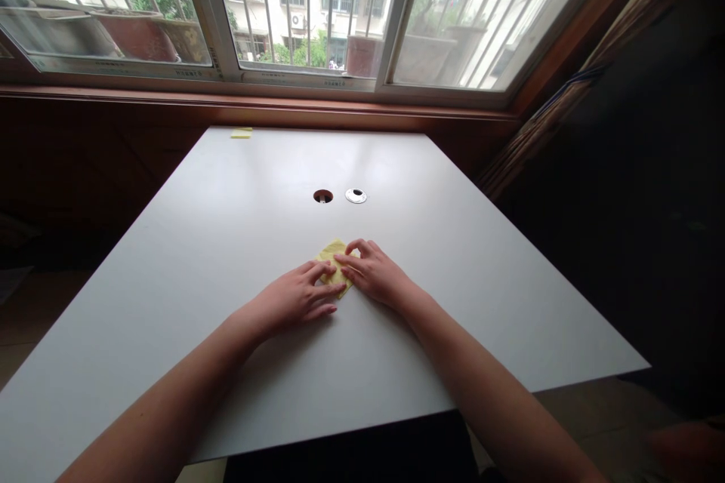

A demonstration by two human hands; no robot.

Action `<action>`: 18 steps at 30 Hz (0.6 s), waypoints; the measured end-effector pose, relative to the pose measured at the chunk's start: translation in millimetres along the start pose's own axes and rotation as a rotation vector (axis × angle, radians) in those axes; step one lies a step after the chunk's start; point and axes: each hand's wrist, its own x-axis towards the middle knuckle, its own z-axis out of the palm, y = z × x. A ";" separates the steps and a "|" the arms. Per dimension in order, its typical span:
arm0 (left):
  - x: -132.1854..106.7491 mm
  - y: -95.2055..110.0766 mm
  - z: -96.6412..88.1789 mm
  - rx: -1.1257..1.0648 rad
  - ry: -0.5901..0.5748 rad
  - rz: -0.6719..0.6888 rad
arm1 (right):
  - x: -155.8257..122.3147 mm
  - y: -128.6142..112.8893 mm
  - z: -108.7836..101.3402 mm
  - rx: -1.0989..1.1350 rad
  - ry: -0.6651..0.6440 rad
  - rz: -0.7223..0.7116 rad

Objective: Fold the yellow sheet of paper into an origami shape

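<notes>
A small square of yellow paper (333, 249) lies on the white table with creases across it and one corner pointing away from me. My left hand (306, 290) rests over its left side, the fingers stretched out and spread, pressing on the paper. From the other side my right hand (374, 272) has its bent fingers on the paper's right edge, closed in a pinch there. The fingers of both hands cover part of the sheet, so its full shape is hidden.
The white table (238, 234) has a round cable hole (322, 197) with a round cover (356, 197) beside it. A yellow paper pad (241, 133) lies at the far left edge. Behind stands a barred window (306, 7); a curtain (578, 90) hangs on the right.
</notes>
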 end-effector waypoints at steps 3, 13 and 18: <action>-1.0 1.8 -7.2 -0.014 -0.024 0.006 | 1.4 -2.9 -1.4 0.008 0.008 0.020; -11.8 -10.4 -22.7 -0.161 -0.007 -0.028 | 1.9 4.7 0.8 0.041 -0.003 0.008; -8.9 -12.3 -25.5 -0.168 0.005 -0.043 | 1.3 7.6 -1.7 0.050 -0.015 0.018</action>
